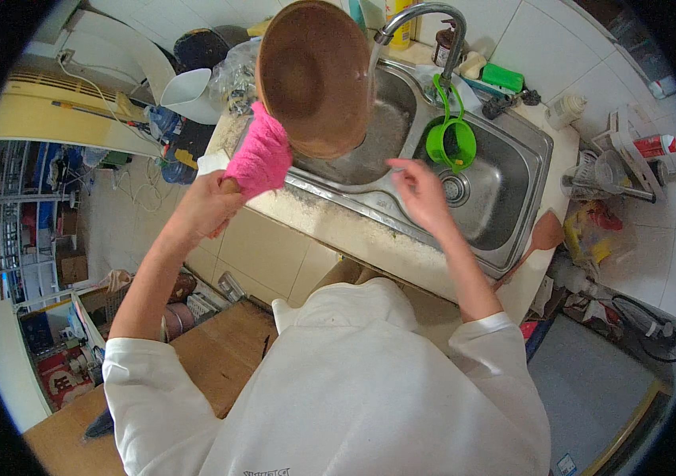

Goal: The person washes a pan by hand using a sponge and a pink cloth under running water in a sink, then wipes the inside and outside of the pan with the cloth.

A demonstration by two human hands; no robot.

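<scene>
My left hand (210,202) grips the handle of a brown wok (314,77), with a pink cloth (260,154) wrapped about the handle. The wok is tilted over the left basin (385,131) of a steel double sink, its inside facing me. Water runs from the chrome faucet (457,35) close to the wok's right rim. My right hand (418,190) is raised over the divider between the basins, holding nothing, slightly blurred, with its fingers apart. A green plastic strainer (454,143) hangs by its strap from the faucet's base over the right basin (493,202).
A reddish-brown spatula (546,232) lies on the counter right of the sink. Behind the sink are a pump bottle (444,44), a yellow bottle (398,24) and a green sponge (502,77). A white container (186,95) and a plastic bag (237,71) stand at the left.
</scene>
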